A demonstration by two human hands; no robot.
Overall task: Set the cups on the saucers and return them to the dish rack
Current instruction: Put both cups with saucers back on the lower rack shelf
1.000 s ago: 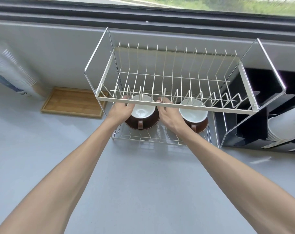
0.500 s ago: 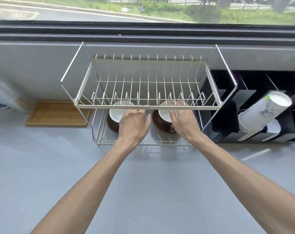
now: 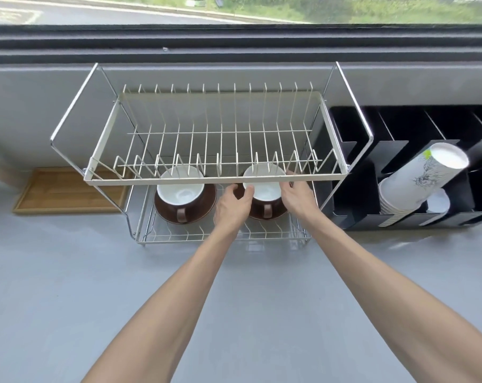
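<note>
Head view: a two-tier wire rack stands on a grey counter below a window. Its upper tier holds nothing. On the lower tier sit two brown cups with white insides, each on a brown saucer, handles pointing toward the person.

The left cup rests on its saucer at about 9 o'clock from the hands, untouched. The right cup sits on the right saucer between both hands. The left hand curls round that cup's left side, thumb on the rim. The right hand is at the cup's right side, fingers bent and partly hidden behind the upper tier's front bar; whether it grips the cup I cannot tell.

At 9 o'clock from the rack lies a wooden tray. At 3 o'clock stands a black holder with a tilted stack of paper cups.
</note>
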